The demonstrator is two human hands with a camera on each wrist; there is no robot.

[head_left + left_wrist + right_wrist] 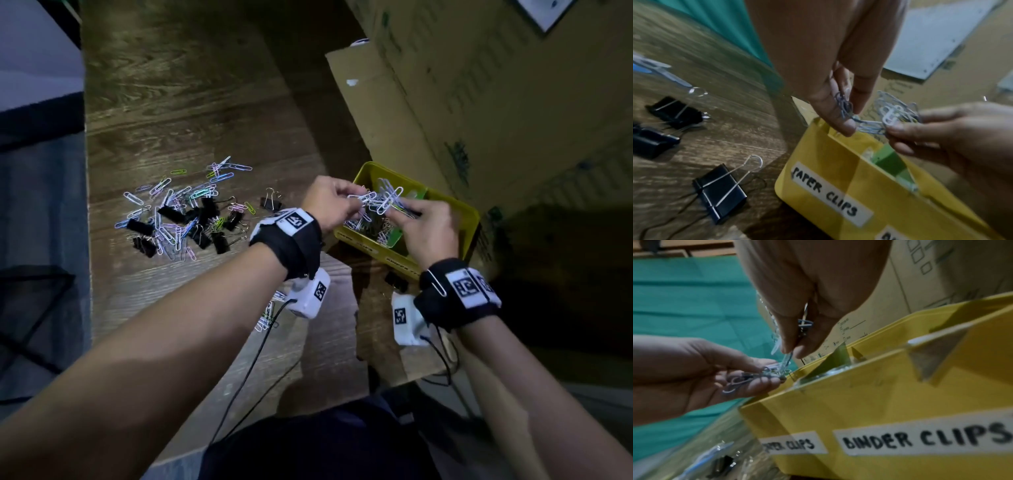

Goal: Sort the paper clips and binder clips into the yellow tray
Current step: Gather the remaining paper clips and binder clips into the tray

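Observation:
Both hands hover over the yellow tray (376,253), which has a green divider (394,236). A tangled bunch of white and pale paper clips (380,200) hangs between them. My left hand (352,202) pinches one end of the bunch and holds more clips (735,382) in its curled fingers. My right hand (401,213) pinches the other end between thumb and forefinger (785,340). The tray's front carries the labels "PAPER CLIPS" (828,191) and "BINDER CLIPS" (920,439). The left compartment holds several paper clips (363,228).
A mixed pile of coloured paper clips and black binder clips (185,216) lies on the wooden table left of the tray. One binder clip (272,202) sits apart, another (395,281) at the tray's front. Cardboard boxes (479,85) stand close behind the tray. A paper clip (436,282) hangs on my right wristband.

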